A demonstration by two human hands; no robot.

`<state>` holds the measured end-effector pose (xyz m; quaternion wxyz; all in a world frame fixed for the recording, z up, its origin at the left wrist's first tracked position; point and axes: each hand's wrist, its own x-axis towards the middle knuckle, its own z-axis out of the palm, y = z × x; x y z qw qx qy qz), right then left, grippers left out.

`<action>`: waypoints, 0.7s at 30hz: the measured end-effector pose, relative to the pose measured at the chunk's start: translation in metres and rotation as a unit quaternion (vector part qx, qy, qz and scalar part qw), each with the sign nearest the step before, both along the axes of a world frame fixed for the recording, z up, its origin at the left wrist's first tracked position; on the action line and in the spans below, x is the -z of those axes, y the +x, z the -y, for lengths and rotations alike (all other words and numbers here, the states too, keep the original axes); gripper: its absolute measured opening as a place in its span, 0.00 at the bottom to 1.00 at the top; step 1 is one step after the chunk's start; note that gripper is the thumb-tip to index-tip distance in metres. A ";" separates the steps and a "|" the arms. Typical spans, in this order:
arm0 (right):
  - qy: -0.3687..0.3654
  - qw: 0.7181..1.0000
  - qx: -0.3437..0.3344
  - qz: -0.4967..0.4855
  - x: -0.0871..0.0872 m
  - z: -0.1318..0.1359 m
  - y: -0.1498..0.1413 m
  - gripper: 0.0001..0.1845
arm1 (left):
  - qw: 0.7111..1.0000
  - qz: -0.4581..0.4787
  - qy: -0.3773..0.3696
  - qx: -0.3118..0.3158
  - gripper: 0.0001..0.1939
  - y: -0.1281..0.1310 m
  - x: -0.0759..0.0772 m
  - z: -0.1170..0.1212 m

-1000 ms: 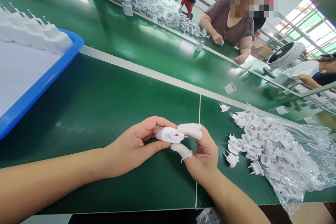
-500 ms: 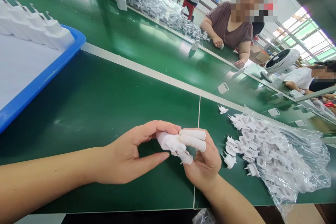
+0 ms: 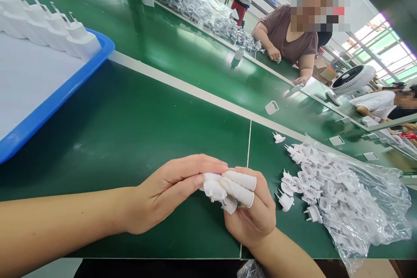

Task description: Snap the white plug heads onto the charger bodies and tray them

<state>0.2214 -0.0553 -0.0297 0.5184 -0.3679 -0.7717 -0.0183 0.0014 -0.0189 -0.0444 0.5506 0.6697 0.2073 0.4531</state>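
Note:
A white plug charger [image 3: 213,187] with two metal pins is between my hands above the green table. My left hand [image 3: 163,195] is closed on its left side, with the thumb and fingertips against it. From the right, my right hand [image 3: 257,213] grips the same charger. White finger covers are on its thumb and two of its fingers. The pins point down toward me, and the fingers hide part of the charger's body. To the right, loose white plug heads [image 3: 312,182] lie piled on an open clear plastic bag [image 3: 387,200].
A blue-rimmed tray [image 3: 74,71] at left holds a row of white chargers [image 3: 68,37]. Behind a pale strip [image 3: 182,89], a green belt carries white housings [image 3: 271,107]. Across it sits a person [image 3: 286,37] beside another bagged pile [image 3: 195,6]. A white fan [image 3: 353,80] stands at right.
My left thumb has closed in onto the charger, which has turned and dropped slightly. The nearest housing on the belt has shifted left. The view has moved a little.

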 end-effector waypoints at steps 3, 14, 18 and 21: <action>0.028 1.000 0.005 0.006 0.001 0.000 -0.002 0.26 | 1.000 0.012 -0.025 -0.012 0.20 0.003 0.001 0.001; 0.034 0.999 0.009 -0.005 0.003 0.001 -0.004 0.25 | 0.993 0.040 -0.114 -0.013 0.24 0.006 -0.003 -0.002; 0.027 1.000 0.009 0.011 0.002 0.000 -0.002 0.27 | 0.994 0.033 -0.106 0.004 0.25 0.003 0.000 -0.002; 0.029 1.000 0.006 -0.001 0.003 -0.001 -0.001 0.30 | 0.995 0.028 -0.099 0.016 0.22 0.004 0.003 -0.003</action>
